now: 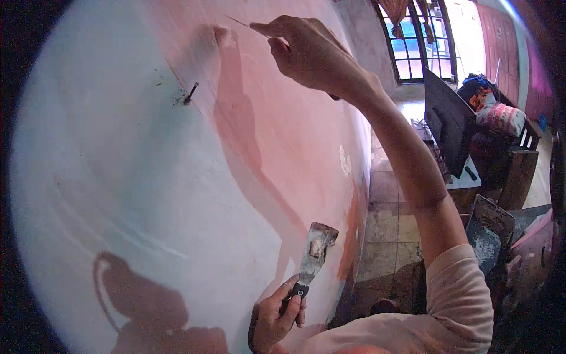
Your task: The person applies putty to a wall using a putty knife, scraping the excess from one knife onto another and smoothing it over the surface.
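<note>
My left hand (274,318), low and close to the wall, is closed round the black handle of a putty knife (312,259). Its worn metal blade points up and carries a pale lump of filler (317,248). Raised high in front of the pink part of the wall (289,124), my right hand (312,56) grips a thin-bladed scraper (237,22) seen edge-on. The blade points left, near a pinkish patch (225,36) on the wall; whether it touches cannot be made out. My fingers hide most of its handle.
A dark peg (191,94) sticks out of the wall to the left. On the right stand a dark flat panel (449,124), a patterned bundle (501,115) and a worn tray-like container (489,230) above the tiled floor (383,236). A barred window (415,50) is at the back.
</note>
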Motion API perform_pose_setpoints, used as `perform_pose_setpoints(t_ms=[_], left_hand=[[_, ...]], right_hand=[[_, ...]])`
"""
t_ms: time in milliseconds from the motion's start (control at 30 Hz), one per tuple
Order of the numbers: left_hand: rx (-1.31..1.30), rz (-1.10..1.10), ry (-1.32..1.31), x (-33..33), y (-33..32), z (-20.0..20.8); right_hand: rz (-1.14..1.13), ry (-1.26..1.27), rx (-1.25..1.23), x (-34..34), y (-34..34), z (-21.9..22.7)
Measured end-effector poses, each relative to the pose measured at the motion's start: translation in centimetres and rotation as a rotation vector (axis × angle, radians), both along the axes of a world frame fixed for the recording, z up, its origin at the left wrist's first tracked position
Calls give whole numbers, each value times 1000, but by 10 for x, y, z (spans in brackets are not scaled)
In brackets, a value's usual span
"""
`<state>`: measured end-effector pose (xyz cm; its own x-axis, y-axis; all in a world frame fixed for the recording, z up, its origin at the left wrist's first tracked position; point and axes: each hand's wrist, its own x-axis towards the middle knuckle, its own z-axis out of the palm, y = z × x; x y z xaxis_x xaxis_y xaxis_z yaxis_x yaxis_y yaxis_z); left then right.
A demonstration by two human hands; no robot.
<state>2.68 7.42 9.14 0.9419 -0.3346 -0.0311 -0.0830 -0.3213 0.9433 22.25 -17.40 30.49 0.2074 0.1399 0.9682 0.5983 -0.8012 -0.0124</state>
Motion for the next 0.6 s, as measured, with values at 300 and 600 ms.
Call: perform_pose_setpoints(t_ms=[300,600], left_hand=[[-105,-10,22,0,6,-3],[-102,-1,26,0,4,-4]], right_hand=[[85,-20,-89,2,13,-23],[202,305,37,17,-19,15]])
